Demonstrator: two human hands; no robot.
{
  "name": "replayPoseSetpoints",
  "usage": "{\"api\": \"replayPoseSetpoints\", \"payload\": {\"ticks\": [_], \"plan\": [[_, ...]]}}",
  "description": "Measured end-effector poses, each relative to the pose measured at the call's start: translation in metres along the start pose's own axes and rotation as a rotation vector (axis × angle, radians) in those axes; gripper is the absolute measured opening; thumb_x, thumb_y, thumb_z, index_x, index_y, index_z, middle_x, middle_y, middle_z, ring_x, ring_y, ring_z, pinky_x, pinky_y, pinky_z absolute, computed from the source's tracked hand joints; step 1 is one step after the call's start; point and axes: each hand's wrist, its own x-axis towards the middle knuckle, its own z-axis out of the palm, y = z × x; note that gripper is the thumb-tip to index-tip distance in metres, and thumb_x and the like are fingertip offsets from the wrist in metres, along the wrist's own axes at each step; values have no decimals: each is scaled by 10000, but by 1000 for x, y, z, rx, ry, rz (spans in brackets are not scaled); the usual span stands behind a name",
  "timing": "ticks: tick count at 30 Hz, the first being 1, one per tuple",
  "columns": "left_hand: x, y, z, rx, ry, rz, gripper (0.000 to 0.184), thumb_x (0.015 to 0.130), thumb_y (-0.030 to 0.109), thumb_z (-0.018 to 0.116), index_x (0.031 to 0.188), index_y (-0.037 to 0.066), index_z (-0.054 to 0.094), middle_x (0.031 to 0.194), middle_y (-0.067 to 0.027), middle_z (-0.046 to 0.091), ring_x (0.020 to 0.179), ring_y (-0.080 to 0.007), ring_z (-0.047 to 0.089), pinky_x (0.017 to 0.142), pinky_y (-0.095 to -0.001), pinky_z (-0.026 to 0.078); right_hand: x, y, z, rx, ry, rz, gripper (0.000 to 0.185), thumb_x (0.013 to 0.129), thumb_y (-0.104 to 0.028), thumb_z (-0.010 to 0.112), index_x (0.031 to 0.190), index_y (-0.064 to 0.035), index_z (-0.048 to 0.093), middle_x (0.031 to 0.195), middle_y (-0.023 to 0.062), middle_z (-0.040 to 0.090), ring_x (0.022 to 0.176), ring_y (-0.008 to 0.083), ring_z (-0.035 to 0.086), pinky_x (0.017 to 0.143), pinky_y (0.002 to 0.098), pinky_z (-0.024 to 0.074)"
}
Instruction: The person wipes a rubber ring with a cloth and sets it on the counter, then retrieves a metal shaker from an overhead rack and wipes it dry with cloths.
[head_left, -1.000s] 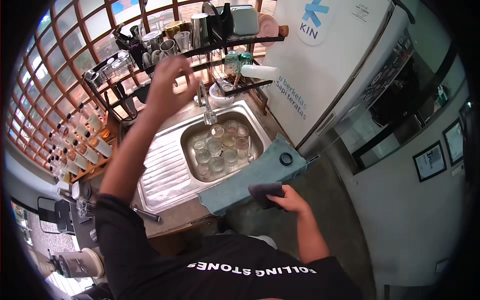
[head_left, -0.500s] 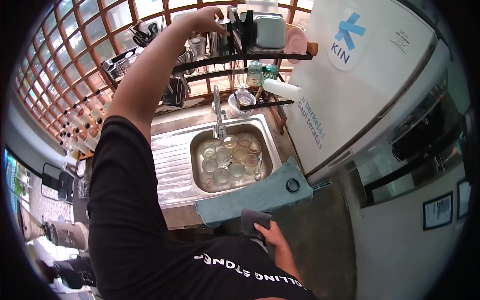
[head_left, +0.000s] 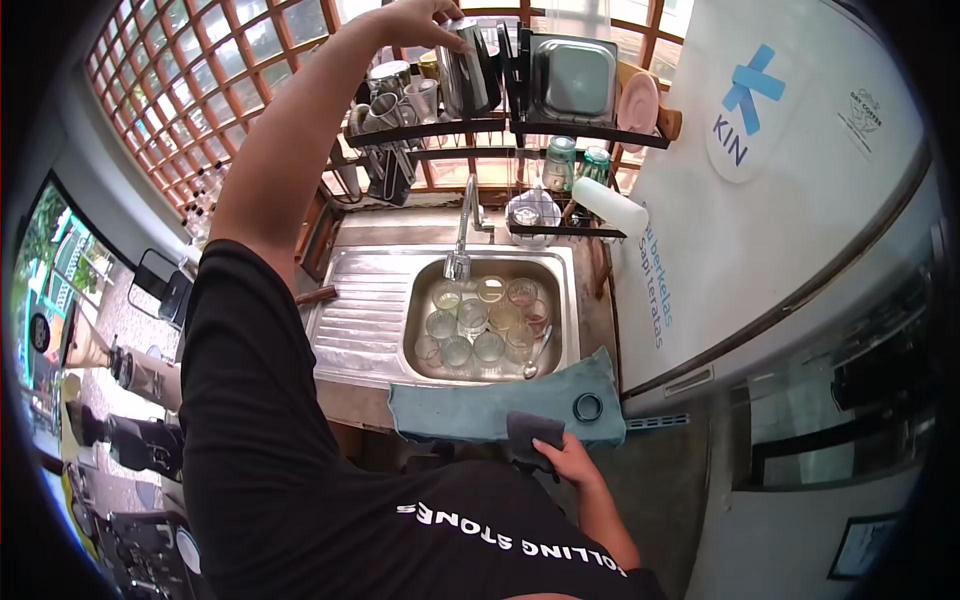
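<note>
My left hand (head_left: 420,22) is raised to the upper dish rack, its fingers and thumb closed round the top of a tall metal cup (head_left: 463,75). The cup stands among other metal and glass cups, beside black-handled items. Low in front of my body, my right hand (head_left: 570,460) grips a folded dark grey cloth (head_left: 533,438). Just beyond it, a teal cloth (head_left: 480,412) is spread along the counter's front edge, with a round black ring (head_left: 588,407) on it.
Several glasses (head_left: 472,318) and a spoon (head_left: 537,355) lie in the sink (head_left: 568,300) under the faucet (head_left: 458,262). A square metal tray (head_left: 575,80) and pink plate (head_left: 638,102) stand on the rack's right. The lower shelf holds a white cylinder (head_left: 610,207). A white fridge (head_left: 690,250) stands right.
My left hand has reached up and right across the rack to the tall metal cup and closed on it. The view has turned; my right hand still holds the dark cloth.
</note>
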Motion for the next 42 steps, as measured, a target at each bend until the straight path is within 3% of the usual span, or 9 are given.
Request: {"api": "replayPoseSetpoints", "payload": {"ticks": [3, 11, 14, 15, 20, 22, 26, 30, 42], "plan": [[-30, 50, -30, 164, -36, -259, 842, 771, 526, 768, 1396, 42, 479, 1377, -210, 522, 1254, -345, 515, 1059, -397, 442, 5, -15, -7, 54, -91, 22, 301, 930, -168, 660, 1154, 33, 647, 1063, 61, 694, 949, 132, 635, 851, 300, 509], [-93, 58, -74, -66, 524, 59, 743, 731, 360, 866, 1271, 18, 488, 1160, -167, 587, 1186, -262, 540, 908, -395, 525, 10, -28, -5, 277, -52, -1, 334, 942, -172, 641, 1206, 30, 603, 1129, 71, 667, 994, 152, 636, 906, 299, 493], [-142, 83, -74, -110, 903, -68, 747, 784, 346, 830, 1326, 36, 419, 1310, -201, 472, 1212, -321, 519, 967, -433, 513, 20, -16, -14, 291, 79, 49, 400, 919, -182, 658, 1250, 20, 563, 1140, 91, 653, 1016, 212, 645, 909, 330, 507], [-175, 54, -63, 11, 970, 54, 670, 795, 377, 804, 1299, 23, 540, 1201, -157, 611, 1074, -225, 629, 899, -338, 500, 22, -21, -17, 364, 60, 69, 404, 917, -202, 656, 1245, 18, 568, 1144, 93, 654, 1019, 219, 647, 911, 337, 510], [-319, 66, 66, -1301, 976, -122, 383, 932, 414, 572, 1142, 94, 578, 1125, -58, 639, 1043, -194, 615, 781, -422, 513, 33, -47, -35, 641, -18, 91, 398, 909, -223, 641, 1230, 3, 572, 1147, 107, 654, 1019, 248, 662, 905, 383, 536], [-378, 61, 136, -1639, 1316, -558, 427, 909, 494, 557, 1100, 120, 630, 1054, -81, 673, 1016, -279, 657, 879, -455, 540, 40, -61, -35, 619, -39, 56, 416, 897, -183, 639, 1258, 1, 543, 1165, 124, 641, 1039, 260, 656, 918, 399, 535], [-450, 80, 249, -2438, 768, -122, 363, 908, 279, 609, 1146, 39, 475, 941, -70, 490, 851, -200, 534, 749, -318, 486, 56, -70, -36, 577, -97, 39, 455, 919, -183, 614, 1306, 25, 495, 1225, 142, 612, 1114, 271, 622, 962, 401, 511], [-487, 72, 300, -2069, 1239, -553, 421, 899, 375, 547, 1124, 21, 576, 1003, -112, 624, 807, -243, 644, 693, -366, 564, 83, -55, -29, 706, -172, 234, 431, 966, -179, 584, 1338, 12, 482, 1251, 131, 602, 1133, 261, 611, 1007, 400, 478], [-418, 136, 341, -1909, 1028, -1047, 663, 865, 624, 472, 1212, 66, 562, 1046, -127, 647, 992, -281, 655, 847, -441, 560, 70, -84, 71, 107, 52, -374, 371, 874, -93, 707, 1195, 15, 555, 1189, 113, 610, 1056, 186, 599, 948, 320, 456]]}}
